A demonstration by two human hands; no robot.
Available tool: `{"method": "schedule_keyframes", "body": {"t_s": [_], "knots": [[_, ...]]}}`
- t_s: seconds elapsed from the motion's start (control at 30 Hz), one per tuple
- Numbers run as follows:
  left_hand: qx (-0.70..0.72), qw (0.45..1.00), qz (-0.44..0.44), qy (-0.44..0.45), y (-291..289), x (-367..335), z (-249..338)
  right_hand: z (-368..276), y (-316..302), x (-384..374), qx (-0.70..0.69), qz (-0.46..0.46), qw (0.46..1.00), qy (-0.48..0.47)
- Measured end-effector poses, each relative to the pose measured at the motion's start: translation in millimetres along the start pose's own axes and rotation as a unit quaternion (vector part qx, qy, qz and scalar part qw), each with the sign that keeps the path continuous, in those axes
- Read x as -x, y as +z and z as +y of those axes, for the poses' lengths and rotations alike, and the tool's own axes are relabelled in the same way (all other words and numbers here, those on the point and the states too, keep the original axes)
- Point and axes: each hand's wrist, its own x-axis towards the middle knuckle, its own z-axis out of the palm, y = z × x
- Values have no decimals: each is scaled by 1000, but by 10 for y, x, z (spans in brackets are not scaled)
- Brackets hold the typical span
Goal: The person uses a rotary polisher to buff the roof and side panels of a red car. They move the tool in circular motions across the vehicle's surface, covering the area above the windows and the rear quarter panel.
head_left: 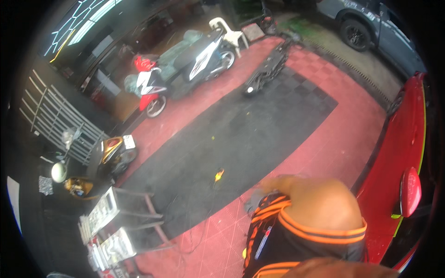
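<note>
Neither of my hands can be made out. At the lower right, a bare, rounded limb (pixel 322 206), possibly a bent knee, comes out of black clothing with orange stripes (pixel 324 231). A blue-and-white pen-like item with a red end (pixel 264 242) lies against the black cloth. Beyond the limb, a blurred grey shape (pixel 254 202) rests low by the floor; whether it is a shoe or a glove I cannot tell. On the dark mat sits a small orange-and-yellow object (pixel 219 174), with a thin dark cord trailing near it.
A red car (pixel 394 157) with its mirror (pixel 410 192) stands close on the right. A scooter (pixel 185 67) and a white chair (pixel 229 32) are at the back. A low black frame-like object (pixel 269 67) lies on the mat. Low stands (pixel 118 243) are at lower left.
</note>
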Motion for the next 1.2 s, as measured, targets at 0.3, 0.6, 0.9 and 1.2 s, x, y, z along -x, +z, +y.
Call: {"method": "schedule_keyframes", "body": {"t_s": [0.3,0.6,0.9,1.2], "knots": [[-130,988,-11,83,-93,-398,492,-390,-995,619,-67,17,998,13],[-283,946,-32,152,-485,-226,996,-1323,-2326,812,-267,173,938,-134],[-415,870,-175,199,-626,735,2169,-3287,-5161,2156,204,444,764,-420],[-462,835,-248,165,-471,1008,2384,-3752,-5576,1809,351,330,776,-406]]}}
